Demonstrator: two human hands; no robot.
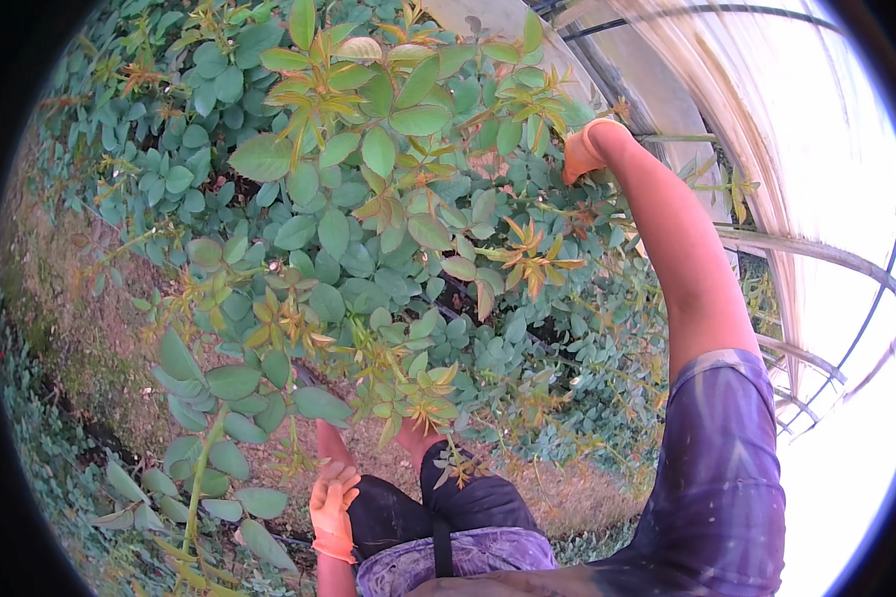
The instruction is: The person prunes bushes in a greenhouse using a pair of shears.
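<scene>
My right hand (584,153), in an orange glove, reaches into the rose bushes (418,224) at the upper right; leaves cover its fingers, so whether it grips a stem does not show. Low in the view, beside my thigh, my left hand (334,504) wears an orange glove with bare fingertips. Its fingers are partly bent, and nothing shows in them. A thick leafy rose stem (207,463) rises to the left of that hand. Reddish young shoots (534,257) stand out among the green leaves below my right hand.
Arched greenhouse ribs (799,246) and plastic sheeting (747,89) stand along the right side. A soil path (97,313) runs on the left, with another row of plants (37,448) beyond it. Thorny stems spread close around my arms and legs.
</scene>
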